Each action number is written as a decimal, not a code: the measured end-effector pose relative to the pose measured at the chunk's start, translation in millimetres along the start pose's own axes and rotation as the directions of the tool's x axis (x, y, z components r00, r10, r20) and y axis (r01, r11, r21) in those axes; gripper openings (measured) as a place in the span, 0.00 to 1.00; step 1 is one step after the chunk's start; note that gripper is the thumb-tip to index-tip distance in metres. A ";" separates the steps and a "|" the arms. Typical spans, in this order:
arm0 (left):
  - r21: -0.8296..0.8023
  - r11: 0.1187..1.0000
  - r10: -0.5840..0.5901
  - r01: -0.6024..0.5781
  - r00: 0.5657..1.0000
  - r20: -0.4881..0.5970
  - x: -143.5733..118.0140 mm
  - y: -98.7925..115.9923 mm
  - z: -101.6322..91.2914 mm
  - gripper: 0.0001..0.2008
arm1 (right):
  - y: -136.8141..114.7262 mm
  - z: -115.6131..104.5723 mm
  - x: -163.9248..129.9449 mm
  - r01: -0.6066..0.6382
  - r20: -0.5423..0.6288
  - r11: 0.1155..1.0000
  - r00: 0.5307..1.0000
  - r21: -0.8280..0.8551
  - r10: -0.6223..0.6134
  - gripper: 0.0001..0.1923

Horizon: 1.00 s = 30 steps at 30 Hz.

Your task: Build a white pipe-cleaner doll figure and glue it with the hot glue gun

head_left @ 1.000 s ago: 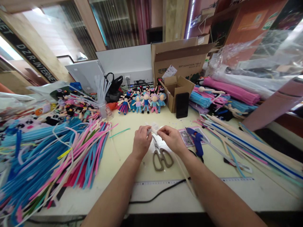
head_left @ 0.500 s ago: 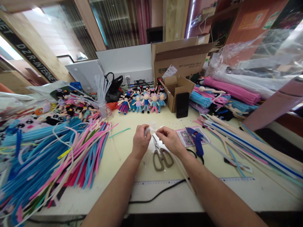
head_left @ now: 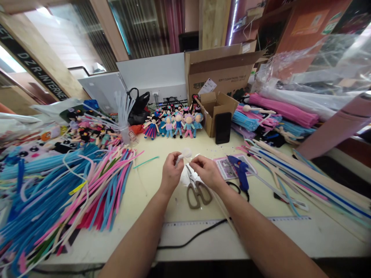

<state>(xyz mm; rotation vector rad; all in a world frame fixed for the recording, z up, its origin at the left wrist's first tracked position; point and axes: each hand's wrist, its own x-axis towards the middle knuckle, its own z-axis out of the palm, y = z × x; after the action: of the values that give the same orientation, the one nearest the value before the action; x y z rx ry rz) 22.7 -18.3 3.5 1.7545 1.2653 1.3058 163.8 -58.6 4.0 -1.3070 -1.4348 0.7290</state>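
My left hand (head_left: 171,172) is closed around a small white fuzzy piece, its rounded end (head_left: 186,153) showing beyond the fingertips. It looks like bent pipe cleaner. Just to the right, my right hand (head_left: 206,172) has its thumb and finger pinched together near that piece; what lies between them is too small to make out. Scissors (head_left: 198,193) with grey-brown handles lie below and between my hands, blades pointing away. A pale pipe cleaner (head_left: 222,206) runs out from under my right wrist toward the table's front.
A blue glue gun (head_left: 242,175) rests on a printed card (head_left: 223,168) at right. Pipe cleaner piles (head_left: 107,189) cover the left; more strips (head_left: 313,181) lie right. Small dolls (head_left: 178,125), a black phone (head_left: 223,128) and cartons (head_left: 220,73) stand behind. A ruler (head_left: 191,223) and black cable (head_left: 191,241) lie in front.
The white piece shows more clearly above my left fingers, its rounded end turned up. My hands have shifted only slightly; the scissors and glue gun stay in place.
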 end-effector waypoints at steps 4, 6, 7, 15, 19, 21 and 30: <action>-0.115 0.992 -0.056 0.061 0.997 0.044 -0.5 4.6 0.4 0.08 | 3.6 1.0 1.2 -0.009 0.005 1.000 1.000 -0.015 0.009 0.08; -0.168 0.981 -0.088 0.098 0.994 0.066 -1.1 5.7 0.3 0.09 | 5.1 1.0 1.8 -0.019 0.011 1.000 1.000 -0.016 0.019 0.08; -0.196 0.974 -0.104 0.117 0.991 0.079 -1.3 5.8 0.2 0.09 | 5.6 0.7 2.2 -0.026 0.015 1.000 1.000 -0.014 0.026 0.08; -0.373 0.898 -0.176 0.235 0.967 0.186 -1.9 7.2 1.3 0.08 | 7.6 -4.8 7.4 0.008 -0.032 0.999 0.999 -0.040 -0.010 0.08; -0.419 0.850 -0.230 0.319 0.941 0.250 -2.0 10.7 0.7 0.08 | 7.1 -6.8 9.4 -0.014 -0.044 1.000 0.999 -0.026 0.013 0.09; -0.430 0.830 -0.243 0.354 0.925 0.294 -2.0 10.5 0.1 0.08 | 6.9 -8.0 10.1 -0.027 -0.048 1.000 0.998 0.004 0.028 0.09; -0.464 0.768 -0.225 0.441 0.865 0.449 -2.7 5.3 -1.9 0.09 | 9.6 -14.7 13.5 -0.039 -0.044 0.997 0.998 0.059 0.042 0.08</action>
<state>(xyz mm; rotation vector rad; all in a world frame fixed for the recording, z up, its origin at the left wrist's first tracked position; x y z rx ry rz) 22.5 -22.9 7.7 1.2016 0.8205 0.9391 182.2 -46.3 3.3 -1.3027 -1.3449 0.7576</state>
